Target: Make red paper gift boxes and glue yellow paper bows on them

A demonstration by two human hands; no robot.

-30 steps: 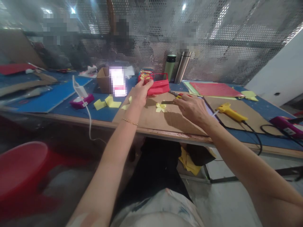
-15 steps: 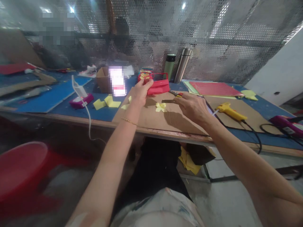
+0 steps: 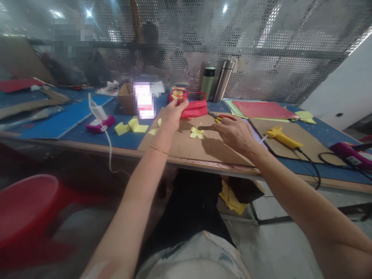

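My left hand [image 3: 173, 112] is closed on the near left end of a red bag-like case [image 3: 195, 109] with a thin red handle, at the back of a brown cardboard sheet [image 3: 174, 145]. Between the fingers of my right hand [image 3: 234, 133] is a thin, dark, flat strip [image 3: 205, 128], its exact kind unclear. The strip's free end points left, over the upper edge of a yellow paper flower [image 3: 197, 133] on the cardboard. Just beyond my right fingers lie scissors [image 3: 225, 117] with red and yellow handles, partly hidden.
Yellow paper pieces [image 3: 138, 126] and a lit phone [image 3: 144, 100] are at left. A yellow glue gun [image 3: 283, 137] rests on cardboard at right. Behind stand a green bottle [image 3: 207, 83] and a steel flask [image 3: 224, 81]. A red stool [image 3: 29, 205] is below left.
My right hand has come slightly nearer and left with the dark strip, showing more of the scissors behind it. My left hand keeps its grip on the red case, which has shifted slightly.
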